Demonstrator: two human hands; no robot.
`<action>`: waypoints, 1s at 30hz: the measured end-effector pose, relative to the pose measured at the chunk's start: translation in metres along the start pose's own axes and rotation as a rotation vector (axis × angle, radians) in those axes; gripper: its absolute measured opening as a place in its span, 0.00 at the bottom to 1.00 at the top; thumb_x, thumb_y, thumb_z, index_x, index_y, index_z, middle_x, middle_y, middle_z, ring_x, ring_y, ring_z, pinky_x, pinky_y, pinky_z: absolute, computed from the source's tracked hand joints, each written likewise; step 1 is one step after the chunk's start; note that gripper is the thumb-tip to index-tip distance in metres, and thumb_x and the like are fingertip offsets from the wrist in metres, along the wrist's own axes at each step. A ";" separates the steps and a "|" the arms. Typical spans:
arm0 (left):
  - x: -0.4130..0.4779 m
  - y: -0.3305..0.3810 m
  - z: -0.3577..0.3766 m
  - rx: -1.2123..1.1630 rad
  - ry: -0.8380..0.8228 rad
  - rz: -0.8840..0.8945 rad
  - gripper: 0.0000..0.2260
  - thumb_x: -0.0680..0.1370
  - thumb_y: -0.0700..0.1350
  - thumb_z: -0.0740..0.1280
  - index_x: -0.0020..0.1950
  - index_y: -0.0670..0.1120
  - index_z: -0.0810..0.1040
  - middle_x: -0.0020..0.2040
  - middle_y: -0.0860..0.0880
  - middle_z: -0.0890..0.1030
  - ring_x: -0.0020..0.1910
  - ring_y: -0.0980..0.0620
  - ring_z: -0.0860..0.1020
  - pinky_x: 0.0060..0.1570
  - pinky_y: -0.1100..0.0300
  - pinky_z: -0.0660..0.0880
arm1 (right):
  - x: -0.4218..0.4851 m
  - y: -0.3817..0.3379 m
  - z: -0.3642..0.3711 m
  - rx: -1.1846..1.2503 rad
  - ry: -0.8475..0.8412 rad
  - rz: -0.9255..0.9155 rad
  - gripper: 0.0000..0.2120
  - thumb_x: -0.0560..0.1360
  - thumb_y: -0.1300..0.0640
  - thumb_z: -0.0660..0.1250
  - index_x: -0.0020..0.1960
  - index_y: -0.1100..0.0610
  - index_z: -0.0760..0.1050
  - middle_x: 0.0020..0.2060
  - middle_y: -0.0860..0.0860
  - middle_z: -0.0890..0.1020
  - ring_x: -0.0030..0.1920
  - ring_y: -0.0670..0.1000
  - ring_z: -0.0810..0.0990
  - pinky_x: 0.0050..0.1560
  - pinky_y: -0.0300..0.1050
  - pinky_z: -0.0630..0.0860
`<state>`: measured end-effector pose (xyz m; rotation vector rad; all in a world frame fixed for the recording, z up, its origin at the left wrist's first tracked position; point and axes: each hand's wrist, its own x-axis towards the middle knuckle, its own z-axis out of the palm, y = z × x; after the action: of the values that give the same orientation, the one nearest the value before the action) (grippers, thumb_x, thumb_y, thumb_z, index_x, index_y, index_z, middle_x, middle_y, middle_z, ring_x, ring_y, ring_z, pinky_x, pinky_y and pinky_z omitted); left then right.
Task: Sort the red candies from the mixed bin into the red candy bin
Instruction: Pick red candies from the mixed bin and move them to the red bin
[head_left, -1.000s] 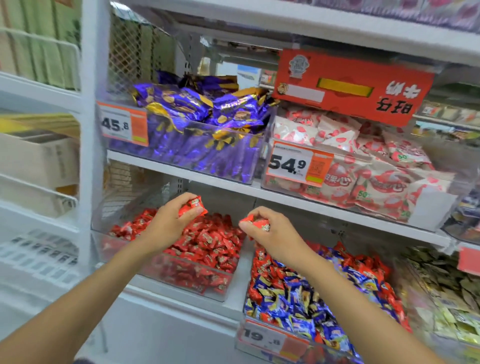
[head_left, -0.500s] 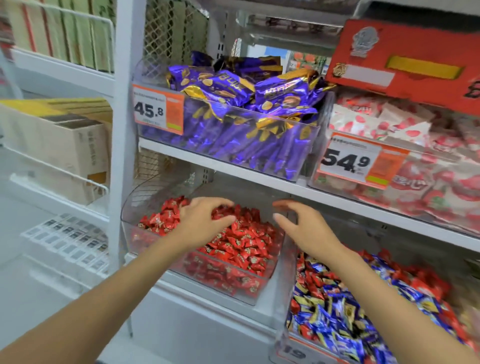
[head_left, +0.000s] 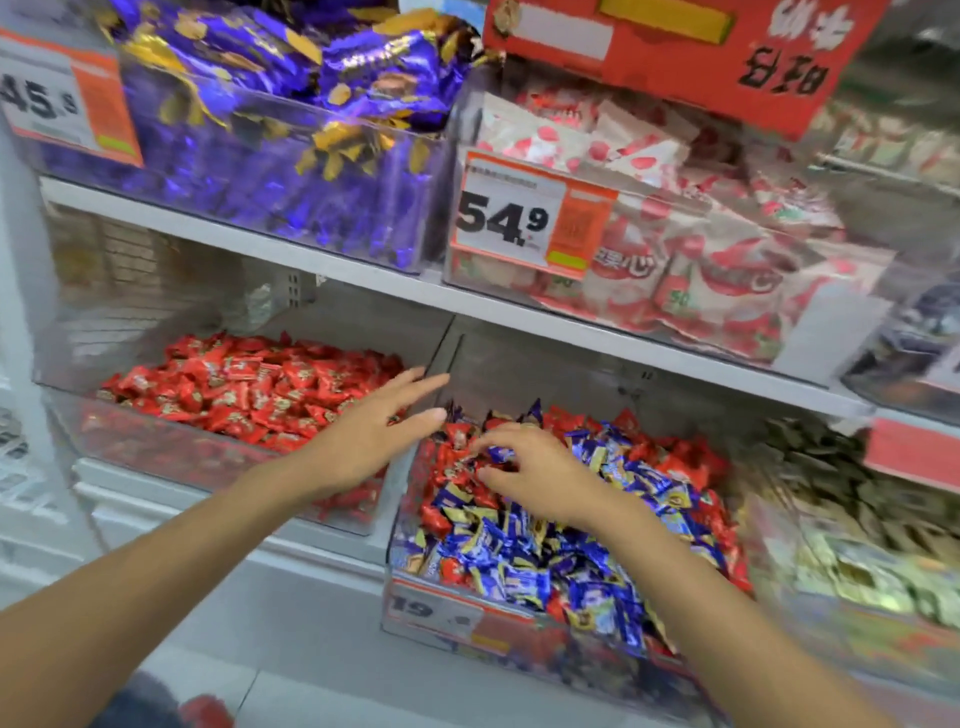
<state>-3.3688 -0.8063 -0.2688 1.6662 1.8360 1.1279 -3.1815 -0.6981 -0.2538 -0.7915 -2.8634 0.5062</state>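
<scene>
- Both hands moved rightward: left hand (head_left: 374, 436) flat, empty, over right edge of clear plastic red-candy bin (head_left: 156, 447); right hand (head_left: 535, 467) curled into clear plastic mixed bin (head_left: 545, 369), grip unclear.
- Small red foil-wrapped candies (head_left: 452, 434), rear-left corner: probably light, slippery; pinch wrapper end.

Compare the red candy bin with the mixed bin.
The red candy bin holds only red wrappers; the mixed bin holds blue and red together. The mixed bin's front carries a price tag; none shows on the red candy bin. Both are clear bins, side by side on one shelf.
</scene>
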 end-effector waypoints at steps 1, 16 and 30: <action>0.000 0.000 0.002 -0.015 0.007 0.004 0.26 0.75 0.65 0.59 0.72 0.62 0.62 0.77 0.56 0.54 0.74 0.63 0.51 0.69 0.63 0.48 | 0.015 -0.001 0.006 -0.032 -0.010 -0.006 0.14 0.78 0.53 0.64 0.63 0.52 0.76 0.62 0.51 0.77 0.65 0.52 0.71 0.67 0.50 0.66; -0.002 0.003 -0.002 -0.040 0.025 -0.009 0.25 0.71 0.65 0.60 0.68 0.67 0.66 0.76 0.58 0.58 0.73 0.64 0.54 0.69 0.58 0.54 | -0.009 0.055 -0.016 -0.231 -0.176 -0.018 0.08 0.78 0.46 0.63 0.52 0.49 0.75 0.50 0.48 0.78 0.54 0.50 0.75 0.58 0.50 0.66; 0.026 0.077 0.080 0.346 -0.132 0.136 0.21 0.80 0.48 0.62 0.73 0.49 0.66 0.72 0.47 0.68 0.67 0.55 0.68 0.66 0.67 0.60 | -0.110 0.083 -0.047 0.458 0.360 0.244 0.09 0.75 0.55 0.70 0.53 0.45 0.75 0.58 0.48 0.79 0.55 0.48 0.80 0.59 0.49 0.77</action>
<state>-3.2656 -0.7619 -0.2502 2.0308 1.9384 0.7573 -3.0379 -0.6752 -0.2427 -1.0210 -2.2150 0.9020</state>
